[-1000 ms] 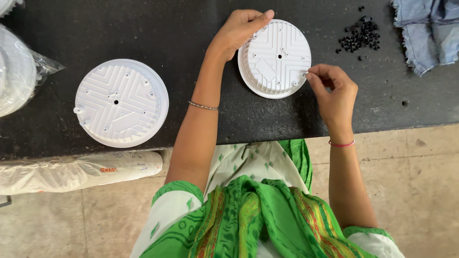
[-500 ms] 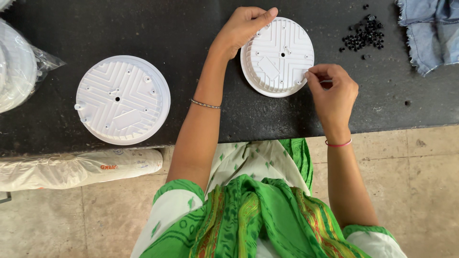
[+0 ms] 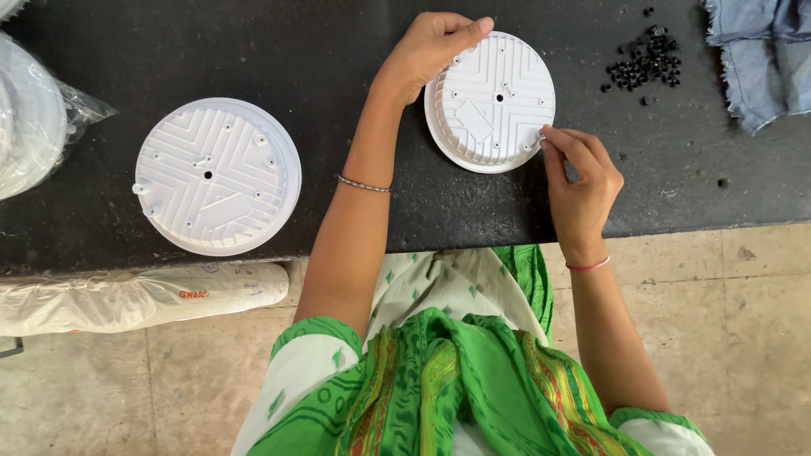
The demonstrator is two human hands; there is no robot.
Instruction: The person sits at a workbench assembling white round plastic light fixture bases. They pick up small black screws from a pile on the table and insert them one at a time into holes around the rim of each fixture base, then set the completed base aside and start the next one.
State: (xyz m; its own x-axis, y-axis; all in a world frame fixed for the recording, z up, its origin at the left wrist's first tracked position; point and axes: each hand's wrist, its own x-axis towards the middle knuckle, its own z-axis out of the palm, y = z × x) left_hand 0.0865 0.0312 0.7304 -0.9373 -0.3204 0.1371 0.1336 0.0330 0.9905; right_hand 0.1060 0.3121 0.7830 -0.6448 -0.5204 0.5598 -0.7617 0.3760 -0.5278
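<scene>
Head cam: white ribbed round cover (image 3: 490,101), left hand (image 3: 427,46) gripping rim, right hand (image 3: 583,173) fingertips pinching edge.

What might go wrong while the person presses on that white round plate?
The left hand grips only the white plate's top edge, so it might slip while the right hand pinches its rim. The little black beads lie loose and could scatter. The other plate reaches the table edge.

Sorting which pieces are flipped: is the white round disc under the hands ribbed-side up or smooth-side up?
Ribbed side up: the white round disc shows raised ribs and a centre hole.
</scene>
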